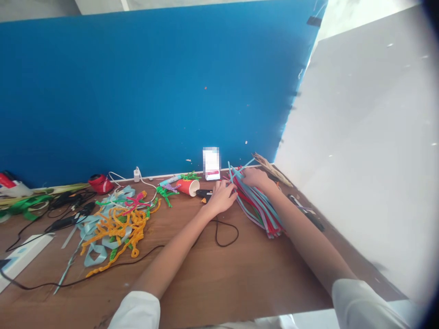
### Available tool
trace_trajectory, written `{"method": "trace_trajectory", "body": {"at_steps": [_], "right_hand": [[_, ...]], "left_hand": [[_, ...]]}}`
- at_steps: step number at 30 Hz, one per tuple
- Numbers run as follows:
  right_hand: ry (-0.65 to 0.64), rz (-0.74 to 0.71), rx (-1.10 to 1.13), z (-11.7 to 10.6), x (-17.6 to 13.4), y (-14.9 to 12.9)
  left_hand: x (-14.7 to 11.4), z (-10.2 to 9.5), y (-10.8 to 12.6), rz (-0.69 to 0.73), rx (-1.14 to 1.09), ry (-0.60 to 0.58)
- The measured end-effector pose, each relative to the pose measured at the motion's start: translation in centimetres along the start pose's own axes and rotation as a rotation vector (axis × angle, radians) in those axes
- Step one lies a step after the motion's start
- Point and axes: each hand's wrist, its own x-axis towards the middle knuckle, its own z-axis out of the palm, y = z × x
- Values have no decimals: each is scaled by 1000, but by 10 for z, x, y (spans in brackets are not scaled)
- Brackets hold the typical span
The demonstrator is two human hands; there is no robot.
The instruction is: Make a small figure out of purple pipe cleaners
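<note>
A bundle of long fuzzy pipe cleaners (255, 208) in light blue, red, pink and a little green lies on the right of the table. My right hand (255, 178) is at the far end of the bundle, its fingers curled down among the stems. A few light blue stems stick up beside its fingertips. My left hand (222, 197) rests just left of the bundle, palm down with fingers apart, fingertips near the stems. Partly behind my left hand is a black glue gun (205, 193), its cord looping on the table. A red paper cup (188, 187) lies on its side near it.
Orange twisted pipe cleaners (120, 226) and light blue ribbon (96, 253) form a tangled heap on the left. A phone (211, 164) leans on the blue partition (154, 91). A white power strip (25, 256) is at far left; scissors (302, 205) lie beyond my right arm.
</note>
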Motion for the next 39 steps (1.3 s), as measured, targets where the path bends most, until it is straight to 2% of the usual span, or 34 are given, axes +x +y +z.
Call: {"method": "trace_trajectory", "body": {"at_steps": [7,14,18,23,25,28,32,34,39], "right_hand": [[-3,-2,0,0,-1,0],[2,10,9,2,1,0],[24,33,19,1,0,1],[86,14,81,-7,-5,3],[125,-33,132,-15,-9,2],[139,-179,241,-28,-19,-3],[99,-403,405,-40,-34,-17],[53,-526,614,-42,-42,-24],[136,-543,674,-43,-57,-36]], "left_hand": [[-1,9,-7,-99,-10,50],[5,9,-11,-41,-102,-13],[7,3,-6,-1,-204,58],[6,-15,3,8,-310,199],[5,-25,8,7,-345,251],[2,-39,16,8,-383,316],[-1,-54,19,54,-463,437],[-1,-61,18,65,-466,486],[-2,-75,15,50,-452,509]]}}
